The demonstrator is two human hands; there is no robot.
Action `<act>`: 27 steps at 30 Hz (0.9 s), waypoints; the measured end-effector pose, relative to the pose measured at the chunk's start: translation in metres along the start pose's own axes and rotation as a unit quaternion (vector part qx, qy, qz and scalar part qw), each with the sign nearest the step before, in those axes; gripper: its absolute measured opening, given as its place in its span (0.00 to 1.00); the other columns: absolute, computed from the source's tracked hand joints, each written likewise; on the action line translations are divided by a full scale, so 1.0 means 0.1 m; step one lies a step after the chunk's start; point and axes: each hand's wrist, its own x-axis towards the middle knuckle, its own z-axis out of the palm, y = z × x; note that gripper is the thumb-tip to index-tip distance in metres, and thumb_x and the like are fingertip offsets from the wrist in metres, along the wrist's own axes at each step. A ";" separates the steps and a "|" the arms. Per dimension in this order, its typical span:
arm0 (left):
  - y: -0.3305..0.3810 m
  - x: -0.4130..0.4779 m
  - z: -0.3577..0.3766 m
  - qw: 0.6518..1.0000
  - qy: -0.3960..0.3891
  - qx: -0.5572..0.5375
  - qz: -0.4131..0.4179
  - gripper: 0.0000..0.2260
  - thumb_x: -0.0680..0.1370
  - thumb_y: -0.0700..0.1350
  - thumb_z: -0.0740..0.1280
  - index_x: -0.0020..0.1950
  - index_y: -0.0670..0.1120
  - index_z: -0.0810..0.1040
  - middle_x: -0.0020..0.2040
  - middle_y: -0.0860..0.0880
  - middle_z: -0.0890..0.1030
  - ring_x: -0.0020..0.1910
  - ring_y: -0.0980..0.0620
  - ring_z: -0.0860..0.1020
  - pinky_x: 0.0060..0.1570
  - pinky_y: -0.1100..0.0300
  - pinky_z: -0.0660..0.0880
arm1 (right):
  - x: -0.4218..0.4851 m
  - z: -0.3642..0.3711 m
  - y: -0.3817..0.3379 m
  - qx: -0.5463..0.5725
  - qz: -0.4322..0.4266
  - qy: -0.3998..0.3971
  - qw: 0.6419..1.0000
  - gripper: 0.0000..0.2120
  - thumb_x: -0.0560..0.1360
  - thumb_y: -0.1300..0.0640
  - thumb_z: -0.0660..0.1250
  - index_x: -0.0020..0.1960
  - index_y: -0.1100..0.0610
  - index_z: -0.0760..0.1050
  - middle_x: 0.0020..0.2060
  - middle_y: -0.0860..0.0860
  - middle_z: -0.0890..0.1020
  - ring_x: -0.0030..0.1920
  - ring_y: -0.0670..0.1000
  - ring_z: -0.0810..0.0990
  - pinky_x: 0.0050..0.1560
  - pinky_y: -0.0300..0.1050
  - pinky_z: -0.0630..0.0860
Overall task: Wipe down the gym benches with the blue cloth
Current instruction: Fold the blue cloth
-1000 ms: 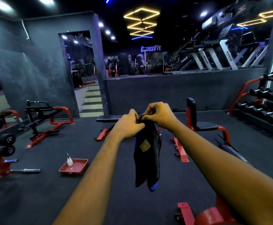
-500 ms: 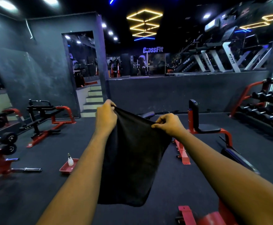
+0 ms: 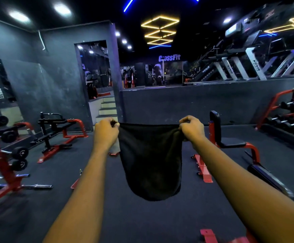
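Grips the cloth (image 3: 149, 160) by its two top corners: left hand (image 3: 106, 132) clenched round one, right hand (image 3: 191, 130) round the other, fingertips buried in the folds. Hangs taut along the top edge and sags to a rounded bottom, in mid-air, touching no bench. Looks black in this light; hard to make out any blue. Hides whatever stands behind, leaving only a red foot (image 3: 113, 153) beside the left wrist. Shows a seat bench (image 3: 230, 142) just right of the right hand, partly behind the forearm. Cuts off a red bracket (image 3: 208, 235) at the bottom.
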 end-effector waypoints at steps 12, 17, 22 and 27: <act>0.07 -0.07 -0.05 0.998 -0.061 -0.015 -0.025 0.05 0.76 0.38 0.62 0.42 0.42 0.76 0.41 0.40 0.81 0.41 0.40 0.81 0.46 0.45 0.80 | -0.14 0.05 -0.14 -0.027 0.000 -0.034 0.999 0.17 0.73 0.68 0.58 0.37 0.55 0.83 0.40 0.57 0.83 0.37 0.56 0.82 0.30 0.44 0.78; 0.09 -0.13 0.01 0.998 -0.057 0.011 -0.031 0.06 0.76 0.38 0.62 0.43 0.41 0.78 0.43 0.39 0.82 0.43 0.38 0.80 0.47 0.47 0.79 | -0.23 0.08 -0.11 0.004 0.010 -0.112 0.994 0.13 0.76 0.66 0.61 0.42 0.58 0.84 0.40 0.58 0.83 0.29 0.53 0.81 0.29 0.43 0.79; 0.05 -0.15 0.10 0.994 -0.077 -0.046 -0.070 0.08 0.77 0.38 0.59 0.39 0.46 0.69 0.44 0.40 0.77 0.40 0.38 0.82 0.42 0.44 0.82 | -0.33 0.11 -0.22 0.073 -0.037 -0.243 0.967 0.17 0.76 0.72 0.55 0.50 0.62 0.82 0.41 0.62 0.82 0.34 0.53 0.82 0.37 0.44 0.82; 0.11 -0.20 0.13 0.991 -0.094 -0.072 -0.070 0.07 0.80 0.39 0.60 0.41 0.44 0.68 0.48 0.39 0.77 0.44 0.42 0.82 0.37 0.54 0.82 | -0.35 0.11 -0.21 0.046 -0.134 -0.289 0.947 0.13 0.76 0.73 0.62 0.53 0.63 0.82 0.41 0.56 0.86 0.42 0.51 0.85 0.43 0.41 0.82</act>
